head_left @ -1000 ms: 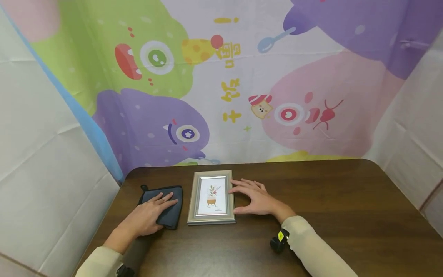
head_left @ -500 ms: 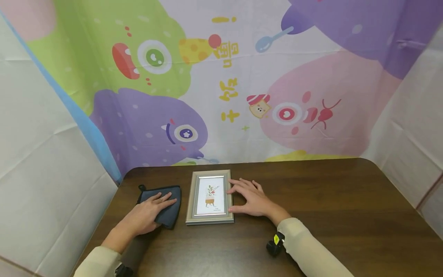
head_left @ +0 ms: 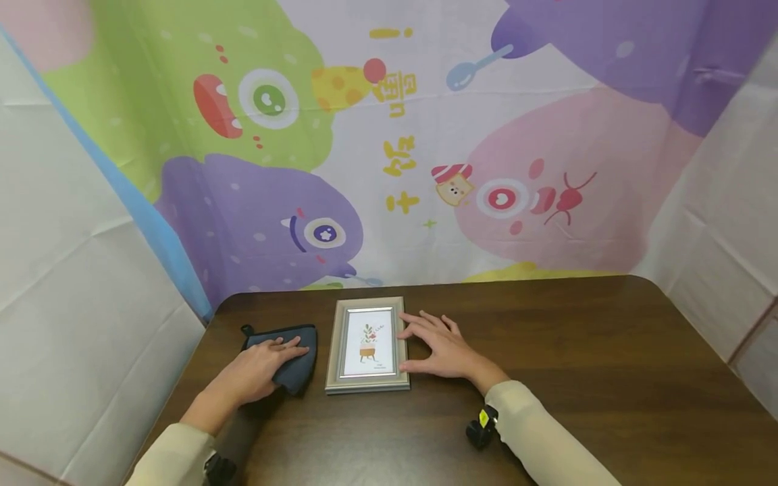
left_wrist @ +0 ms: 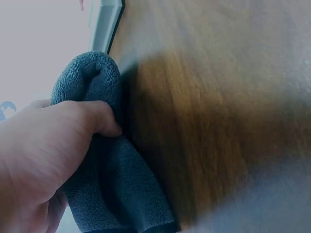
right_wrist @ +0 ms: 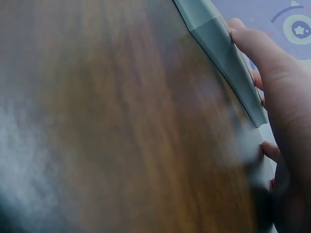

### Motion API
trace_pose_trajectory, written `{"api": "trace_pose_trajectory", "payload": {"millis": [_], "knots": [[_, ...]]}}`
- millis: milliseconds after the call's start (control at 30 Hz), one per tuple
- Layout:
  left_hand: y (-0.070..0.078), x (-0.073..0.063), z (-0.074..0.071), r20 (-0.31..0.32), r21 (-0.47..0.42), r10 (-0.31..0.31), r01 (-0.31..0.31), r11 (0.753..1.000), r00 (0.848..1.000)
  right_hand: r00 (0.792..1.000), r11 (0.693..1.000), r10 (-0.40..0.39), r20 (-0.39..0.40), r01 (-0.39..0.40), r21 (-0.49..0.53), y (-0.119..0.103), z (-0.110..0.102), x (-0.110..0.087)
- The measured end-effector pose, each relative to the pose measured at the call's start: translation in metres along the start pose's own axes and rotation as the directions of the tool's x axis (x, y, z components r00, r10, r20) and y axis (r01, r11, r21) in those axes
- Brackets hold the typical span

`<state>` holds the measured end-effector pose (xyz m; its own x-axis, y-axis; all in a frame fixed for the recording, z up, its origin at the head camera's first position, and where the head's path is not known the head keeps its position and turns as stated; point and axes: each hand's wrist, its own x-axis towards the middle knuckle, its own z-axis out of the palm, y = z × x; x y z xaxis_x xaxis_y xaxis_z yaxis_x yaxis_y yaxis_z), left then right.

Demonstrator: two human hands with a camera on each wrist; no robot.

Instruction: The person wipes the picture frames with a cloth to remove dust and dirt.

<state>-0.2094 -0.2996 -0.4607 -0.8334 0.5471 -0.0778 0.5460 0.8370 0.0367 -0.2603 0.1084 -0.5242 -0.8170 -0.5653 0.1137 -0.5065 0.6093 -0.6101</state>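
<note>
A dark grey-blue cloth [head_left: 298,370] with black edging and a small loop lies folded on the table's left side. My left hand [head_left: 258,370] is over it; in the left wrist view the thumb bends over the cloth's folded edge [left_wrist: 131,179] and grips it. To its right a silver-beige picture frame [head_left: 336,358] lies flat, its print of a potted plant face up. My right hand [head_left: 442,347] is at the frame's right side, fingers spread and loosely bent, thumb and fingertips touching the edge. The right wrist view shows the thumb against the frame's side [right_wrist: 218,43].
Everything lies on a dark brown wooden table [head_left: 565,358]. Behind it hangs a cartoon-print curtain [head_left: 419,250], and pale panels [head_left: 91,283] stand on both sides. A small black device [head_left: 480,432] sits on the right wrist.
The left hand's fingers have drawn closer together, bunching the cloth slightly. The right hand has moved a little left onto the frame's edge. The head view has shifted slightly.
</note>
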Motion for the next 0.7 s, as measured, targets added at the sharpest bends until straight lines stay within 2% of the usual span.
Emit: {"api": "trace_pose_trajectory", "payload": {"millis": [167,400,700], "knots": [[0.000,0.003,-0.001,-0.007,0.014,0.002,-0.002,1.000,1.000,1.000,1.000,0.003,0.009,-0.003,0.001,0.000,-0.002,0.000],[-0.001,0.008,-0.004,-0.101,0.064,0.016,-0.010,0.998,0.995,1.000,1.000,0.004,0.014,-0.004,0.011,0.000,-0.002,0.000],[-0.006,0.015,-0.010,-0.196,0.091,-0.025,0.044,0.995,0.980,1.000,1.000,0.002,0.016,-0.002,0.018,0.000,-0.002,0.000]]}}
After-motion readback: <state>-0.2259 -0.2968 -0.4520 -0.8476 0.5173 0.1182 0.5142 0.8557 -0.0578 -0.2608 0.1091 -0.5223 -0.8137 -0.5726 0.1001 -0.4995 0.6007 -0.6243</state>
